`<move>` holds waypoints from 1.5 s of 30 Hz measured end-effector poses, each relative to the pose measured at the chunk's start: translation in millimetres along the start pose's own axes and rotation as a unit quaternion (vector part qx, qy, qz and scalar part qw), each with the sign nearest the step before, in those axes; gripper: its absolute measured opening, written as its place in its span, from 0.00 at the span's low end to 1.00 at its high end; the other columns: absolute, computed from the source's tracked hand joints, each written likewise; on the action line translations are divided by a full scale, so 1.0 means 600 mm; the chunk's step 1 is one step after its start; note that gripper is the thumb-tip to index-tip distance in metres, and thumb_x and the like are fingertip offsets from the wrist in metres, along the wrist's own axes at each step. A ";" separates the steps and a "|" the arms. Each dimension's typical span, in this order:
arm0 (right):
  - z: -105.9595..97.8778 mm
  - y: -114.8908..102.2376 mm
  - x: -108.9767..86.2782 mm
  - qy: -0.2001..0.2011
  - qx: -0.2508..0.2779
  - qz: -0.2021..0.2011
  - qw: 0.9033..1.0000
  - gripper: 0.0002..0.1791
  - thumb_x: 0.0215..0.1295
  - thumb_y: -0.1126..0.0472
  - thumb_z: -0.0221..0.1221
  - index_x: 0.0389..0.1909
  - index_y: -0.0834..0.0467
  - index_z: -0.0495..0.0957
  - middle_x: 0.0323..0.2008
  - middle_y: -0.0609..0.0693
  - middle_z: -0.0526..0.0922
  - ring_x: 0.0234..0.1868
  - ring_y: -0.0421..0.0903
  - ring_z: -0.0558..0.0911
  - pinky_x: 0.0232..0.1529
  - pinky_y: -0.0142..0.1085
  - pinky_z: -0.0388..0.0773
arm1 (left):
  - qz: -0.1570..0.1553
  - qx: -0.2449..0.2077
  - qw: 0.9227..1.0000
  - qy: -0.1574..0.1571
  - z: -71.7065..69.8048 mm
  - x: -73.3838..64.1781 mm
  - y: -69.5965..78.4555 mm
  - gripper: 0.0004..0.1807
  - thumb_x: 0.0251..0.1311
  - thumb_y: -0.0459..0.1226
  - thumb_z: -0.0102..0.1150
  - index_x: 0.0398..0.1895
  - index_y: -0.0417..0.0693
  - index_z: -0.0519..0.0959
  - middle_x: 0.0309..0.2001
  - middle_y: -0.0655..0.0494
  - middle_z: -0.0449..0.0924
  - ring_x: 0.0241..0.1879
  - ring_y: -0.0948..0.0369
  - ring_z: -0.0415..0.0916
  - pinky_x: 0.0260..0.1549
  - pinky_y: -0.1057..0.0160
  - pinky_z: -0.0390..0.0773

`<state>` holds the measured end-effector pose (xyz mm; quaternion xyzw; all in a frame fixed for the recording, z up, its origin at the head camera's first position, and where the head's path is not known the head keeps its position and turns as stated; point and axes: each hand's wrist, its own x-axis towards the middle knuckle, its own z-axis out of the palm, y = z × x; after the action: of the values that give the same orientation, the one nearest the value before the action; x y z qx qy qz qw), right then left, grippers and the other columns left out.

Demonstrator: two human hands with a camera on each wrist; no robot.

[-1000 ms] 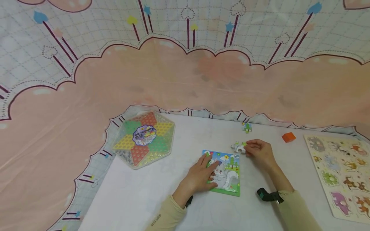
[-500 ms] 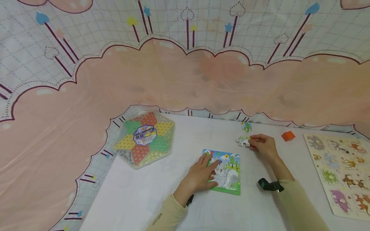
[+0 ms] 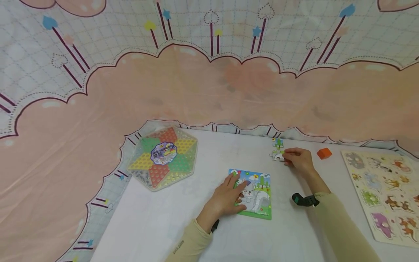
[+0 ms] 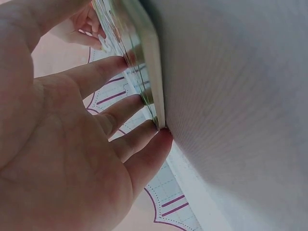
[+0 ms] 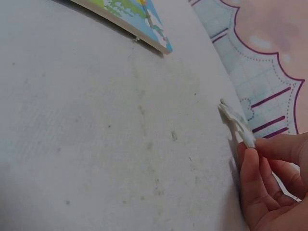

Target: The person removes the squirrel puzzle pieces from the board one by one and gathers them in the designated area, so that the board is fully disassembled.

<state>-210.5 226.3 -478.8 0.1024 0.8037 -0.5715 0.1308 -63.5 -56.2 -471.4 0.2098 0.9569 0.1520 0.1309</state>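
A square jigsaw puzzle (image 3: 260,198) with a squirrel picture and green border lies on the white table. My left hand (image 3: 226,198) rests on its left side with fingers spread; in the left wrist view its fingertips touch the puzzle's face and edge (image 4: 155,72). Beyond the puzzle's far right corner, my right hand (image 3: 300,162) pinches a white-and-green jigsaw piece (image 3: 276,155) between thumb and fingers. The right wrist view has this piece (image 5: 235,121) edge-on, tilted close over the table. Another jigsaw piece (image 3: 278,142), with a tree on it, lies just behind.
A hexagonal Chinese checkers board (image 3: 186,142) lies at the back left. An orange block (image 3: 324,153) sits right of my right hand. A wooden animal peg board (image 3: 364,178) lies at the far right. A patterned cloth (image 3: 183,87) hangs behind the table's back edge.
My right hand has carried the pinched jigsaw piece away from the puzzle, back and slightly right, up to the tree piece. My left hand has stayed on the puzzle.
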 end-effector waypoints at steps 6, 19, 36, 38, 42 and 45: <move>0.002 -0.002 0.007 0.001 -0.005 0.008 1.000 0.23 0.69 0.62 0.60 0.60 0.70 0.72 0.30 0.41 0.80 0.26 0.37 0.79 0.33 0.28 0.81 | -0.002 0.008 1.000 -0.001 0.001 0.000 0.000 0.42 0.58 0.54 0.66 0.74 0.57 0.63 0.75 0.49 0.53 0.75 0.48 0.46 0.64 0.52 0.67; 0.002 -0.004 0.002 -0.008 -0.124 -0.020 0.992 0.32 0.60 0.58 0.69 0.62 0.68 0.71 0.57 0.65 0.74 0.48 0.52 0.76 0.49 0.36 0.77 | -0.002 0.014 1.000 -0.001 0.003 0.002 0.000 0.42 0.58 0.55 0.66 0.74 0.57 0.63 0.75 0.49 0.53 0.75 0.49 0.47 0.64 0.53 0.66; 0.004 -0.011 0.004 -0.030 -0.198 -0.062 0.978 0.29 0.58 0.62 0.69 0.58 0.70 0.74 0.52 0.67 0.75 0.47 0.57 0.72 0.45 0.40 0.72 | -0.003 0.016 1.000 -0.002 0.003 0.003 0.000 0.41 0.58 0.55 0.65 0.74 0.57 0.63 0.75 0.49 0.54 0.75 0.49 0.47 0.64 0.54 0.66; 0.002 -0.012 0.004 -0.031 -0.196 -0.058 0.978 0.29 0.58 0.63 0.69 0.58 0.70 0.74 0.53 0.67 0.75 0.48 0.58 0.72 0.46 0.41 0.72 | -0.002 0.018 1.000 -0.002 0.003 0.003 0.000 0.42 0.58 0.55 0.65 0.74 0.57 0.63 0.75 0.49 0.54 0.75 0.49 0.47 0.64 0.54 0.66; 0.001 -0.014 0.006 -0.033 -0.187 -0.042 0.981 0.29 0.59 0.63 0.68 0.59 0.68 0.73 0.54 0.66 0.74 0.50 0.59 0.71 0.49 0.43 0.71 | -0.002 0.017 1.000 -0.003 0.003 0.002 0.000 0.42 0.58 0.55 0.65 0.74 0.57 0.63 0.75 0.49 0.53 0.75 0.50 0.46 0.64 0.54 0.66; 0.000 -0.015 0.009 -0.037 -0.182 -0.035 0.982 0.29 0.60 0.63 0.68 0.60 0.67 0.73 0.54 0.65 0.73 0.51 0.59 0.70 0.51 0.44 0.70 | -0.003 0.014 1.000 -0.003 0.002 0.003 -0.001 0.42 0.58 0.55 0.66 0.74 0.57 0.63 0.75 0.49 0.53 0.75 0.49 0.46 0.64 0.54 0.66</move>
<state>-218.2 223.5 -472.4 0.0277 0.8921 -0.4230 0.1565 -64.8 -55.4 -473.0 0.2094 0.9592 0.1376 0.1310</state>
